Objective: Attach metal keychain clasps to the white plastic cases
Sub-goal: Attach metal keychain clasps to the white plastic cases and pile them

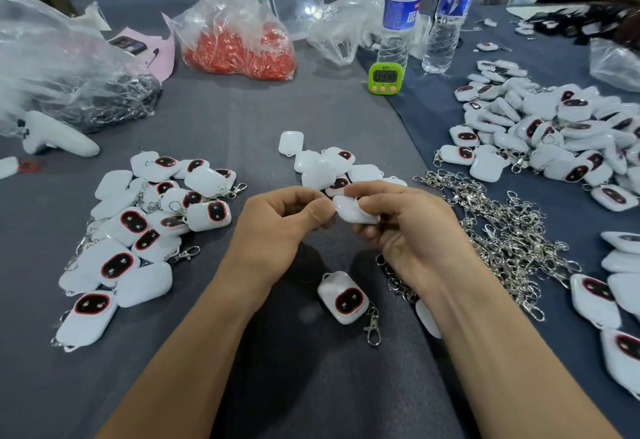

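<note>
Two water bottles, one green timer, one red-filled bag, dozens of white cases

Reckoned from where the left hand meets the right hand, which grips a white case: a small cluster of cases lies just past the fingertips at 12, with bare bench open beyond it toward 11. A pile of finished cases blocks 9. A heap of clasps fills 3, reaching the right wrist. One clasped case lies at 6 between the forearms. Far off at 1 stand a green timer and water bottles; at 2, a large case pile.
</note>
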`<state>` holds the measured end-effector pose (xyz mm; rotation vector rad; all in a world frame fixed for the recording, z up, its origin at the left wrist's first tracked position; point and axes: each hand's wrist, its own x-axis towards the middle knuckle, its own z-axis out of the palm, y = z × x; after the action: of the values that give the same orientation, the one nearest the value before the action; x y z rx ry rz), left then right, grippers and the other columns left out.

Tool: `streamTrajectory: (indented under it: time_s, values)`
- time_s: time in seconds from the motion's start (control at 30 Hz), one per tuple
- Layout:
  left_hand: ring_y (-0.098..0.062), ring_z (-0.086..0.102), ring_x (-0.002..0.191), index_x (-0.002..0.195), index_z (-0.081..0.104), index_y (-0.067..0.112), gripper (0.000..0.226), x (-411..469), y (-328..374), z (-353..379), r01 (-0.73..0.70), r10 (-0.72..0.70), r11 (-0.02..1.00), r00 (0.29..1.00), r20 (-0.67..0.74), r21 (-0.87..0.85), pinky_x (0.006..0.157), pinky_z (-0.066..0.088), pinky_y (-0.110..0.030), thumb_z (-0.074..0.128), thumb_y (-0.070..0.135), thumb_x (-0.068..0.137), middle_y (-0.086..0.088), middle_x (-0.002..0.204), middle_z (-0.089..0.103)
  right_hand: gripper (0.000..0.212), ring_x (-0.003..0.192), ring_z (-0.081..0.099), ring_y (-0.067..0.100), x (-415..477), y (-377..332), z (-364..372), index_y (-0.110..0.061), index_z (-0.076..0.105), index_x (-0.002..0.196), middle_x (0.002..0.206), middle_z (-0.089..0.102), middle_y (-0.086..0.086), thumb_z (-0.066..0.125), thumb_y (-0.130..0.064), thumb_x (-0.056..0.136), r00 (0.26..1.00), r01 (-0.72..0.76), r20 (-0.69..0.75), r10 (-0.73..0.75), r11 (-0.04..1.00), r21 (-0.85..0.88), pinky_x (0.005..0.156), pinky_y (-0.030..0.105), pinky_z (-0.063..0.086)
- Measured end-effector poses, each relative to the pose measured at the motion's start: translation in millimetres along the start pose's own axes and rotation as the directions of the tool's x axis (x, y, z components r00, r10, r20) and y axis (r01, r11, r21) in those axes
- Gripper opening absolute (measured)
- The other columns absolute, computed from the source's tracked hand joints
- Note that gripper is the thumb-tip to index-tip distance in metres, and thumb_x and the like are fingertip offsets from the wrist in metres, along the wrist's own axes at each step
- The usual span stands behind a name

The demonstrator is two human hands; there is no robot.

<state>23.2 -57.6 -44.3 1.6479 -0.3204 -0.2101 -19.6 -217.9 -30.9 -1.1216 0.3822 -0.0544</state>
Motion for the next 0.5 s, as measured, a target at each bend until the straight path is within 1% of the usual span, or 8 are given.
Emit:
streamTrajectory:
  time_s: [0.07, 0.17, 0.27, 0.3, 0.4, 0.43, 0.47, 0.5]
  values:
    - [-0.008, 0.059, 0.063, 0.073, 0.079, 0.025, 0.015, -0.6, 0.1, -0.4, 0.02, -0.019, 0.999, 0.998, 0.064, -0.028, 0.066, 0.05, -0.017, 0.073, 0.039, 0.075, 0.0, 0.065, 0.069, 0.031, 0.048, 0.059, 0.017, -0.7, 0.5, 1.1, -0.004, 0.079, 0.077, 0.075, 0.074, 0.015, 0.052, 0.013, 0.082, 1.0, 0.006, 0.015, -0.006, 1.0, 0.004, 0.042, 0.019, 0.042]
    - [-0.008, 0.057, 0.06, 0.07, 0.078, 0.027, 0.015, -0.5, 2.3, -5.3, 0.007, 0.0, 0.998, 0.995, 0.099, -0.067, 0.065, 0.051, -0.02, 0.077, 0.041, 0.067, 0.003, 0.064, 0.067, 0.031, 0.049, 0.059, 0.015, -2.4, 0.5, 1.4, -0.004, 0.078, 0.079, 0.075, 0.074, 0.012, 0.052, 0.013, 0.082, 0.999, 0.024, 0.033, -0.023, 1.0, -0.007, 0.043, 0.019, 0.043]
    - [-0.006, 0.064, 0.059, 0.072, 0.08, 0.028, 0.004, 0.7, 1.4, -11.7, -0.103, 0.088, 0.979, 0.992, 0.089, 0.176, 0.062, 0.052, -0.017, 0.084, 0.029, 0.073, 0.006, 0.067, 0.073, 0.028, 0.053, 0.061, 0.012, -2.5, 1.4, 0.2, -0.004, 0.078, 0.081, 0.078, 0.075, 0.008, 0.056, 0.012, 0.082, 0.998, 0.065, 0.018, -0.064, 0.995, -0.081, 0.045, 0.019, 0.044]
    - [-0.003, 0.064, 0.059, 0.073, 0.08, 0.029, 0.008, 0.2, 0.2, -13.5, -0.152, 0.132, 0.948, 0.987, 0.088, 0.279, 0.061, 0.05, -0.014, 0.086, 0.025, 0.074, 0.009, 0.068, 0.073, 0.027, 0.056, 0.062, 0.012, -2.1, 2.5, 0.4, -0.005, 0.078, 0.082, 0.078, 0.075, 0.007, 0.057, 0.012, 0.083, 0.997, 0.076, 0.01, -0.075, 0.991, -0.115, 0.046, 0.019, 0.044]
    - [-0.004, 0.063, 0.069, 0.079, 0.081, 0.033, 0.012, -2.4, -2.6, -13.9, -0.3, 0.31, 0.778, 0.947, 0.078, 0.551, 0.063, 0.042, -0.008, 0.088, 0.027, 0.073, 0.015, 0.07, 0.067, 0.027, 0.06, 0.062, 0.012, -0.6, 6.0, 2.3, -0.007, 0.078, 0.081, 0.08, 0.074, 0.007, 0.058, 0.012, 0.082, 0.996, 0.083, -0.021, -0.088, 0.981, -0.177, 0.047, 0.019, 0.044]
    - [-0.005, 0.062, 0.072, 0.081, 0.081, 0.032, 0.012, -3.2, -3.8, -12.5, -0.336, 0.371, 0.723, 0.926, 0.071, 0.604, 0.064, 0.04, -0.008, 0.088, 0.028, 0.073, 0.015, 0.072, 0.066, 0.029, 0.059, 0.062, 0.012, 0.2, 6.3, 2.8, -0.008, 0.077, 0.079, 0.081, 0.075, 0.008, 0.058, 0.012, 0.082, 0.996, 0.081, -0.028, -0.086, 0.984, -0.162, 0.047, 0.02, 0.045]
    - [-0.006, 0.062, 0.072, 0.082, 0.081, 0.032, 0.012, -4.0, -5.1, -10.4, -0.342, 0.402, 0.71, 0.914, 0.045, 0.615, 0.065, 0.041, -0.009, 0.088, 0.028, 0.073, 0.015, 0.073, 0.066, 0.03, 0.057, 0.063, 0.013, 1.0, 6.1, 2.8, -0.008, 0.077, 0.077, 0.081, 0.075, 0.009, 0.057, 0.013, 0.083, 0.997, 0.073, -0.03, -0.078, 0.989, -0.126, 0.047, 0.02, 0.045]
    - [-0.006, 0.063, 0.07, 0.082, 0.08, 0.034, 0.013, -4.3, -5.6, -8.6, -0.314, 0.384, 0.75, 0.923, 0.004, 0.582, 0.065, 0.043, -0.011, 0.088, 0.027, 0.074, 0.014, 0.072, 0.068, 0.031, 0.055, 0.064, 0.014, 1.8, 5.4, 2.3, -0.007, 0.077, 0.076, 0.081, 0.076, 0.01, 0.056, 0.014, 0.083, 0.998, 0.061, -0.027, -0.063, 0.995, -0.079, 0.047, 0.02, 0.046]
